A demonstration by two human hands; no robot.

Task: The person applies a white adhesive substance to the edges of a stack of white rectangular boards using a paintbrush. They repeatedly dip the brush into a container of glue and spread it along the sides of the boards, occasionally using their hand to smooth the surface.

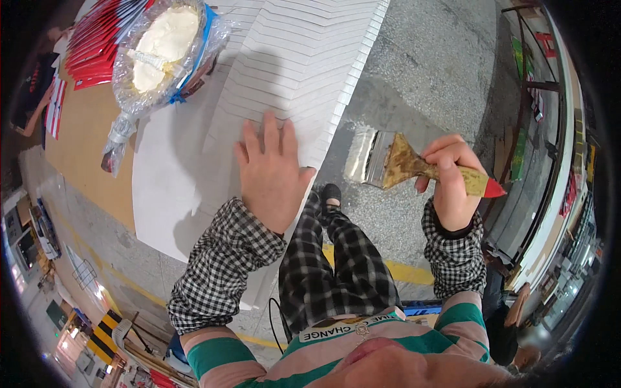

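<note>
My left hand (pixel 270 174) lies flat, fingers spread, on a fanned row of overlapping white paper sheets (pixel 291 77). To the right of the sheets, my right hand (pixel 455 178) is wrapped round the handle of a wide paintbrush (pixel 402 161). Its wooden handle is stained and ends in a red tip. The pale, coated-looking bristles point left toward the sheets' edge, apart from them. At the upper left stands a basin lined with clear plastic (pixel 121 84), holding cream-coloured paste (pixel 169 42). A wrapped whitish stick (pixel 147 60) lies across the paste.
Red folded printed pieces (pixel 97 48) are fanned out at the far left, on brown board (pixel 84 149). Another person (pixel 32 90) stands beyond them; a further person (pixel 508 323) is at lower right. A metal-framed rack (pixel 527 129) runs along the right over grey speckled floor (pixel 440 58).
</note>
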